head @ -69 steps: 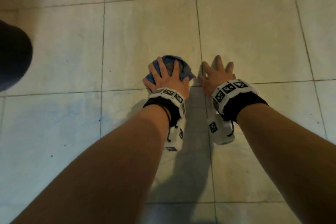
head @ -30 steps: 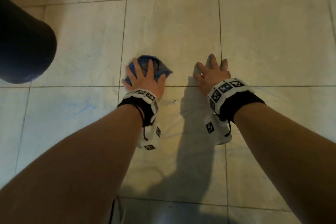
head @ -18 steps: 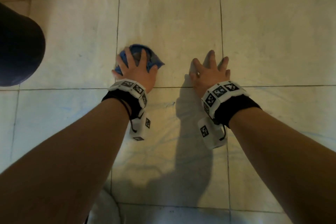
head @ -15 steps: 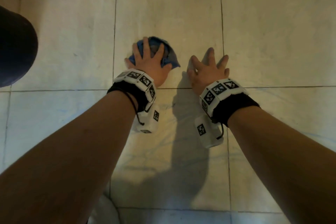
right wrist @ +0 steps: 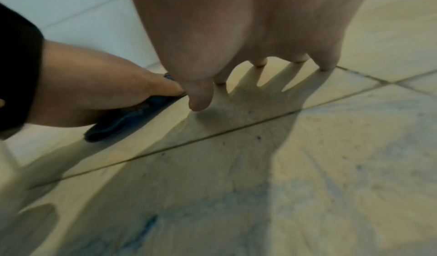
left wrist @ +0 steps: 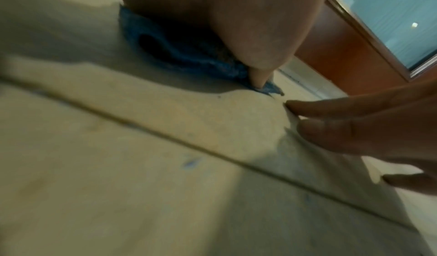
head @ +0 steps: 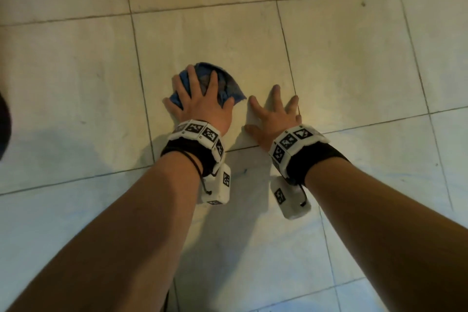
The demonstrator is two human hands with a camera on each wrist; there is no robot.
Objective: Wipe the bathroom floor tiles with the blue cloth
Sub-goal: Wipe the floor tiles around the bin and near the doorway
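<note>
Both forearms reach forward and down from the bottom of the head view, each wrist wrapped in a black strap with a white marker band. The left hand [head: 202, 106] lies palm-down on the blue cloth [head: 228, 86], its fingers [head: 192, 81] spread and nearly straight, pressing the cloth flat against the floor tiles [head: 354, 63] rather than clutching it. The right hand [head: 272, 115] rests just beside it, palm-down on bare tile, fingers splayed and released, holding nothing; its fingertips touch the floor close to a grout line [head: 288, 58].

The cloth is bunched into a rough fan under the left palm, mostly on the tile beyond the near cross joint. Its rounded edge bulges away from the person past the fingertips, and one pointed corner [head: 243, 99] sticks out to the right, toward the right hand's index finger, near it but not touching. In the left wrist view the cloth [left wrist: 179, 54] shows as folded layers beneath the palm.
</note>
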